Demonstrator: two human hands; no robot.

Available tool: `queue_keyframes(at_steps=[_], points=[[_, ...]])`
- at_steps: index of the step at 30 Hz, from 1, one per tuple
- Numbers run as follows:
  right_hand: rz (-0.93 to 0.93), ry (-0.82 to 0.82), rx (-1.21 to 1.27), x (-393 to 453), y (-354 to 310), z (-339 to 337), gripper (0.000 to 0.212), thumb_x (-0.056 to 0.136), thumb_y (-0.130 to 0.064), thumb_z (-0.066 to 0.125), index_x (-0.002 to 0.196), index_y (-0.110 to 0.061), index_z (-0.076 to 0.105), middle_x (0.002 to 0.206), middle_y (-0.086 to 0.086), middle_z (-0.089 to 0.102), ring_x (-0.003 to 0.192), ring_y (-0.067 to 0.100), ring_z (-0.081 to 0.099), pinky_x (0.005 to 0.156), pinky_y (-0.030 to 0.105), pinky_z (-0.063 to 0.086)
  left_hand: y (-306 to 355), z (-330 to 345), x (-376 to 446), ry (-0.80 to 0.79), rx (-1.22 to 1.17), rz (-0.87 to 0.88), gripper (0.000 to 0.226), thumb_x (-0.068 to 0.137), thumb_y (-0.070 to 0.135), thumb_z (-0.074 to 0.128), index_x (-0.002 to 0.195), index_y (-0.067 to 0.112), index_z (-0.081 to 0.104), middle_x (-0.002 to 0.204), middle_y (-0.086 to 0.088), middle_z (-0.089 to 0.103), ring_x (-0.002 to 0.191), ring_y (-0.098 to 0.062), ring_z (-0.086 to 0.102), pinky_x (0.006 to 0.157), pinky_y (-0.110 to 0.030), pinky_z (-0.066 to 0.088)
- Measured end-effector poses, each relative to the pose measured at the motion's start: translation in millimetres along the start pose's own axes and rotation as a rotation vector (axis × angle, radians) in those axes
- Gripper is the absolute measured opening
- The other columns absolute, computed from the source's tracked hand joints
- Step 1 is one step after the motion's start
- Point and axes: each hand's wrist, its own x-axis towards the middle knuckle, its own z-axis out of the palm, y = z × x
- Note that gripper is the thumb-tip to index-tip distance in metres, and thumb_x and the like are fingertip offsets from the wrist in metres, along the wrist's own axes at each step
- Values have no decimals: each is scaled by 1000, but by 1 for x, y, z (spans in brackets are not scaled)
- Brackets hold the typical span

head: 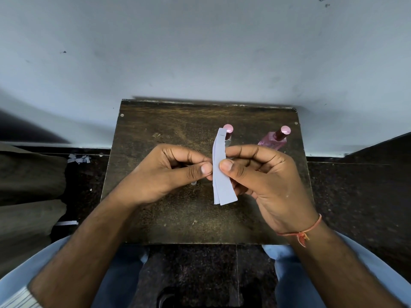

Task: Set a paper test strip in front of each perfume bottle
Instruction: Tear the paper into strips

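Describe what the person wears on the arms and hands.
Both forearms are bare and neither hand is gloved. The right wrist carries a thin orange thread bracelet with a knotted tail. No rings or watch show. A bit of pale striped cloth shows by the left elbow.

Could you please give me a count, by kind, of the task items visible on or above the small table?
Perfume bottles: 2, pink-capped and
Paper strips: about 3, fanned together between left hand and right hand, bundle
Total: about 5
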Motion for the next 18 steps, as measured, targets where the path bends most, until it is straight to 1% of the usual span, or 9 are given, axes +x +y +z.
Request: queue_keyframes(at_steps=[3,8,14,15,16,17,18], points=[[1,7,-2,0,0,0,29,67,-28,89,96,-23,88,80,7,83,67,20,78,54,25,59,0,-1,0,0,10,-7,27,87,49,83,103,26,87,104,-3,86,100,-16,80,92,-27,61],[-3,7,0,0,1,0,27,70,-27,89,97,-25,88,82,6,83,70,19,79,55,24,59,0,-1,0,0,14,-13,28,87,51,84,104,29,88,105,-4,86,102,-19,80,96,-33,62],[14,-5,33,0,1,2,29,69,-30,90,97,-25,89,86,10,84,72,21,79,55,23,59,-3,0,0,-7,-24,-3,25,88,46,85,102,26,88,106,-5,86,102,-18,80,93,-29,61],[21,-10,47,0,1,3,29,68,-31,90,97,-25,89,86,10,85,72,21,79,55,23,58,-4,0,0,-2,-35,-1,26,87,46,86,102,25,88,105,-7,86,102,-20,80,94,-30,60],[30,-13,58,0,1,3,30,67,-31,91,97,-26,89,87,11,85,72,22,79,56,23,59,-7,-1,0,9,-36,-1,28,86,47,87,102,24,88,104,-12,85,101,-26,79,96,-35,59],[39,-14,62,0,1,3,31,67,-33,91,97,-26,89,88,11,85,75,26,79,56,25,59,-9,-1,1,20,-32,-5,31,85,49,88,101,23,89,103,-22,83,98,-37,75,96,-44,56],[46,-12,60,0,2,3,33,66,-35,92,98,-27,89,90,12,85,80,33,78,59,28,60,-10,-2,1,33,-30,-14,34,83,51,89,100,22,89,103,-35,78,93,-44,67,91,-52,50]])
